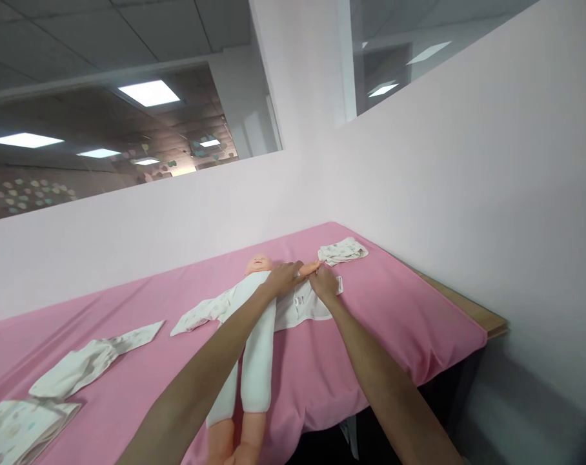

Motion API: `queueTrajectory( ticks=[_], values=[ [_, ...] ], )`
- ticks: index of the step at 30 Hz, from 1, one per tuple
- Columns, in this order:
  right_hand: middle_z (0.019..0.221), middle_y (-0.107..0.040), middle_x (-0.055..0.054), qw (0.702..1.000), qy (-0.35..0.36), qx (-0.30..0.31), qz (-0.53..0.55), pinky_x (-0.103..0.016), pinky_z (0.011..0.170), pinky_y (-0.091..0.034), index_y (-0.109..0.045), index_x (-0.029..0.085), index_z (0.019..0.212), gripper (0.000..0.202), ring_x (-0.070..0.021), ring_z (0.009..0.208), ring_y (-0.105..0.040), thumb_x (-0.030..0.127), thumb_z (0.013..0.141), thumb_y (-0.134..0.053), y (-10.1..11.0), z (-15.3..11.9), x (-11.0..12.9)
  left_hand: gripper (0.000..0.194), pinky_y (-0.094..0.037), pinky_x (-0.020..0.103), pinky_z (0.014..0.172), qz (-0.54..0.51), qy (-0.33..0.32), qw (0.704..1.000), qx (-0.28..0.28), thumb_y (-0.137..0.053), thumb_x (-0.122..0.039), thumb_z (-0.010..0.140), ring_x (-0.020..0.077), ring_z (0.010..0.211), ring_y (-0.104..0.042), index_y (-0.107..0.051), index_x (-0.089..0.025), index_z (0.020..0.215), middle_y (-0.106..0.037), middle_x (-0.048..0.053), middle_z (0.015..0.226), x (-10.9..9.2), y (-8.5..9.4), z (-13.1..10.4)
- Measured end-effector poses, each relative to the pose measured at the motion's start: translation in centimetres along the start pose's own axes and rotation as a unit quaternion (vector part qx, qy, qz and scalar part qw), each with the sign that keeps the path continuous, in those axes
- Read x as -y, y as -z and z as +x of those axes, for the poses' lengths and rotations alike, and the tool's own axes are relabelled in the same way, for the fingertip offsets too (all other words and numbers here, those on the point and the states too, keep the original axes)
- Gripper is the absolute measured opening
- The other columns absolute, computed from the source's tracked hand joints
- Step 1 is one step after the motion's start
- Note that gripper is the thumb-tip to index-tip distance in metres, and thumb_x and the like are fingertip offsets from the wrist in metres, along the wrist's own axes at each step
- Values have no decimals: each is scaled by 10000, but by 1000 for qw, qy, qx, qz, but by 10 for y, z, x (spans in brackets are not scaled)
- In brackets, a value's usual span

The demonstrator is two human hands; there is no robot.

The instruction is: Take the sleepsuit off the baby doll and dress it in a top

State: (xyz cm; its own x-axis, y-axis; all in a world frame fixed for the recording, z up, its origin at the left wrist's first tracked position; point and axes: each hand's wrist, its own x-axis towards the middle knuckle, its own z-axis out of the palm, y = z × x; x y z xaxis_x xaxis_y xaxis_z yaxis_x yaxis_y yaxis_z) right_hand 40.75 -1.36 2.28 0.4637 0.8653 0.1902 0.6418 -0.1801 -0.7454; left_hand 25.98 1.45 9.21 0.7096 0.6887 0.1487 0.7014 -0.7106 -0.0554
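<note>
A baby doll (259, 263) in a white outfit lies on its back on the pink cloth (380, 323), legs toward me. My left hand (284, 279) rests at its shoulder and upper arm, fingers closed round the sleeve or arm; which one is hard to tell. My right hand (324, 281) is closed at the doll's outstretched forearm (308, 268), near its hand. A white printed garment lies partly under the doll, with one sleeve (201, 315) spread to the left and its open side (303, 307) below my hands.
A folded printed cloth (344, 250) lies beyond my right hand. To the left are a small white garment (80, 368) and a folded printed cloth (19, 429). White walls (491, 194) with windows rise behind and right. A wooden table corner (467, 310) shows at right.
</note>
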Motion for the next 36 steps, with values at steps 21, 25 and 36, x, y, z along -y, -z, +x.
queueTrajectory(
  ticks=[21,25,36],
  values=[
    [1210,-660,-79,993,14,-118,4,-453,911,-560,-624,174,1218,316,-222,1052,-657,376,976,-613,17,-10,3,327,-561,444,904,-40,32,994,96,-609,-371,1005,232,1035,-659,-602,-182,1272,-641,92,1225,-10,-16,3],
    [1192,-666,-76,992,35,-118,-11,-455,922,-552,-634,172,1191,293,-222,1060,-653,372,979,-607,17,-16,8,345,-565,450,903,-58,48,992,97,-617,-361,1001,240,1058,-652,-589,-179,1293,-624,100,1261,-8,-14,11],
    [1141,-649,-145,987,30,-153,-37,-414,873,-481,-625,133,1116,239,-271,1051,-621,225,994,-441,19,-23,11,354,-574,440,880,-80,104,986,99,-632,-354,993,239,1044,-656,-586,-172,1293,-622,100,1257,-6,-18,21]
  ],
)
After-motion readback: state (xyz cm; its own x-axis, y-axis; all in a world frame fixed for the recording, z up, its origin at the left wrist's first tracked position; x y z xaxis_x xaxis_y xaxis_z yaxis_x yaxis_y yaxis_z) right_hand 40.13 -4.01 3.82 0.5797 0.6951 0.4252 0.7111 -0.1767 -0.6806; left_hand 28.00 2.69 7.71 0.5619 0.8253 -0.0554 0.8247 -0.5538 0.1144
